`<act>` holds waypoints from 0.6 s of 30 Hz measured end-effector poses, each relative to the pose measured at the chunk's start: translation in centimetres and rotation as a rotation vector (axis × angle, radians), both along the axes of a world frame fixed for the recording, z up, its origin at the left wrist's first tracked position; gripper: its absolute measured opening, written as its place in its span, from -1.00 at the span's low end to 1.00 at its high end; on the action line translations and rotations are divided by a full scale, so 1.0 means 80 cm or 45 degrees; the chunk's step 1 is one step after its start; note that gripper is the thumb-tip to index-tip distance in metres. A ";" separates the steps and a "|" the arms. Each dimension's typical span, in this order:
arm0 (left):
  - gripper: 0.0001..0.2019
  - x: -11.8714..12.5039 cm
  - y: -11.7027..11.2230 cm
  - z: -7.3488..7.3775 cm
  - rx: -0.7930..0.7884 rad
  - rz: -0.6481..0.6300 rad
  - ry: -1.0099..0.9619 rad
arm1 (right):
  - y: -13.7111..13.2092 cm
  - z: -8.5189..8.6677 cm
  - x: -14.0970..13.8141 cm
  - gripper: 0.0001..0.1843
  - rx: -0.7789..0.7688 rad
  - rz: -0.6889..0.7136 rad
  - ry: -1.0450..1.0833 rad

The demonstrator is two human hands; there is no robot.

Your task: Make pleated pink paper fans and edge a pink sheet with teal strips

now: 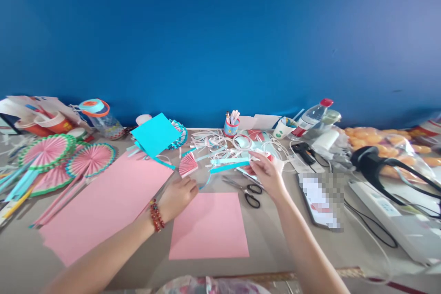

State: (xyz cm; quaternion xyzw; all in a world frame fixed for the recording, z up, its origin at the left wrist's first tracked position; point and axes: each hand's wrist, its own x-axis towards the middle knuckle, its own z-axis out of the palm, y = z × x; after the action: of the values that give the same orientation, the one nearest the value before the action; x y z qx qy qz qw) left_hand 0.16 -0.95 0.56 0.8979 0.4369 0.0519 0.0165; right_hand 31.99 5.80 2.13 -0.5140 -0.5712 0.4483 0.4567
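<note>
My right hand (268, 174) is closed in a pinch at the right end of a blue paper strip (229, 166). The strip stretches left over the table, beside white paper strips. My left hand (181, 196), with a beaded bracelet on the wrist, has its fingers curled together at the top left corner of a pink paper square (210, 227). A thin blue curl of paper (206, 183) lies at its fingertips; whether they grip it is hidden. Just beyond sits a small pleated pink paper fan (188, 165). Black-handled scissors (251, 193) lie between my hands.
Larger pink sheets (110, 193) and finished round paper fans (91, 161) cover the left. Blue square paper (155, 134), a pen cup (231, 125) and paper scraps (206, 140) stand behind. On the right are a phone (319, 202), a glue gun (303, 152), a bottle (312, 117) and a power strip (382, 211).
</note>
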 end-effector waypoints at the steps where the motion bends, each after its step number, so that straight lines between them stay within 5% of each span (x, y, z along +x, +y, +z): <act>1: -0.72 -0.001 -0.003 0.001 0.014 0.041 -0.012 | -0.007 -0.004 0.003 -0.41 -0.035 0.005 0.025; 9: -0.65 0.031 0.000 0.031 -0.020 0.255 -0.684 | -0.037 -0.010 -0.030 -0.50 -0.193 0.049 0.194; 11: -0.59 0.046 0.015 0.037 -0.144 0.227 -0.823 | -0.040 -0.002 -0.043 -0.56 -0.231 0.106 0.275; 15: -0.80 0.060 0.035 0.046 -0.550 0.275 -0.952 | -0.043 0.010 -0.053 -0.62 -0.231 0.135 0.306; 18: -0.82 0.051 0.031 0.050 -0.548 0.368 -0.930 | -0.045 0.006 -0.049 -0.64 -0.203 0.122 0.198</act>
State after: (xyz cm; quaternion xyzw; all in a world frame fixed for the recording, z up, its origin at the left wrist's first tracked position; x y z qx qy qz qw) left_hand 4.22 1.55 4.52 0.7265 0.5241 0.2753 0.3489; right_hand 28.05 2.23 2.62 -0.4846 -0.5205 0.5521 0.4353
